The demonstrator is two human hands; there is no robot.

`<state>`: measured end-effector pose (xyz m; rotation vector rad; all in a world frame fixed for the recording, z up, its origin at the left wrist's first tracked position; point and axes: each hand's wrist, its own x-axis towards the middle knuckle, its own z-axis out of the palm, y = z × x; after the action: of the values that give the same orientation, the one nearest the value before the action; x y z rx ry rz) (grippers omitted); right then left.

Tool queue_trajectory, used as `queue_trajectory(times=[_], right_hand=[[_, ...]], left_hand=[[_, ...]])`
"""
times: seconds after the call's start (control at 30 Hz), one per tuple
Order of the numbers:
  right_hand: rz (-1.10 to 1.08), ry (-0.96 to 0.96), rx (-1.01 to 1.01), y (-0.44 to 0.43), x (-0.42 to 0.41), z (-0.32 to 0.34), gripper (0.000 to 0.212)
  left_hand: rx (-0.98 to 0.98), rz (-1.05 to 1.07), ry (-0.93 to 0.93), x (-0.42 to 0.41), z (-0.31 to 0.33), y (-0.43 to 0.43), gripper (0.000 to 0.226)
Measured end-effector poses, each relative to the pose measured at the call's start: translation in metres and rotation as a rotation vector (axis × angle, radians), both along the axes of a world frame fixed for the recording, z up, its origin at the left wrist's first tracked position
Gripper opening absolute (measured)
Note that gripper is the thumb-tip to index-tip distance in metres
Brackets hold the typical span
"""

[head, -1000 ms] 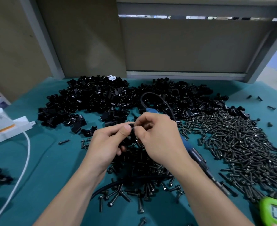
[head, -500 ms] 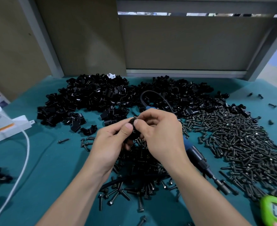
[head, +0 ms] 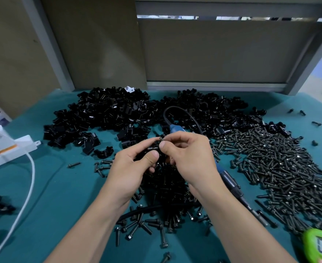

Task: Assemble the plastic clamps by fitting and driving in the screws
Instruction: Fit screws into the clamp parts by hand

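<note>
above the teal desk (head: 61, 186), over loose screws (head: 156, 223), the left hand (head: 135, 166) grips a black clamp (head: 154, 148) while the right hand (head: 188, 154) pinches a screw (head: 161, 138) at its top. started tilted, the screw may jam or slip and drop among the others. fingers hide the hole and most of the clamp.

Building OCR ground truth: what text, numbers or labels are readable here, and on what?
"05" on the display of the green timer, cut off by the frame edge; any further digits are out of view.
Nothing legible on the white box with the orange stripe.
Dark mark on the white piece atop the black clamp pile: too small to read.
</note>
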<state>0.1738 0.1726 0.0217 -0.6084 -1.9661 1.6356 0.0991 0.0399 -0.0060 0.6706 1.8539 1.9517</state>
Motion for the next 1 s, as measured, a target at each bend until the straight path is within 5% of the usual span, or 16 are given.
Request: queue_trajectory(times=[0.33, 0.5, 1.0], right_hand=[[-0.119, -0.017, 0.152, 0.004, 0.002, 0.005, 0.013], [0.019, -0.056, 0.279, 0.009, 0.007, 0.016, 0.016], [0.202, -0.104, 0.170, 0.022, 0.007, 0.017, 0.013]], left_hand=[[0.054, 0.106, -0.047, -0.002, -0.003, 0.002, 0.024], [0.053, 0.100, -0.024, -0.001, -0.002, 0.003, 0.022], [0.022, 0.056, 0.102, 0.000, -0.001, -0.001, 0.030]])
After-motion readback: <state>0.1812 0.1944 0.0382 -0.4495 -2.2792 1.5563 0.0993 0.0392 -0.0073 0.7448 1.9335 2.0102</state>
